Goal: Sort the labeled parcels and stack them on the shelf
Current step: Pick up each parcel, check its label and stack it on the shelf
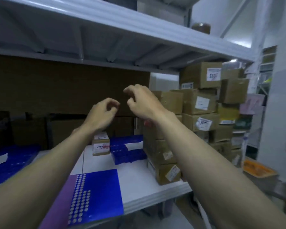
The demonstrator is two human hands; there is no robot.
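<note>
Both hands, my left hand and right hand, hover empty with fingers loosely curled. Labeled brown cardboard parcels are mostly stacked on the white metal shelf (right end), one small labeled box left loose.

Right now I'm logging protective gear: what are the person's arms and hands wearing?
Nothing shows: the left hand and right hand are bare, without gloves. Both forearms are uncovered up to the picture's edge; no sleeves, watch or bands visible. The blur is too strong to tell about rings.
</note>
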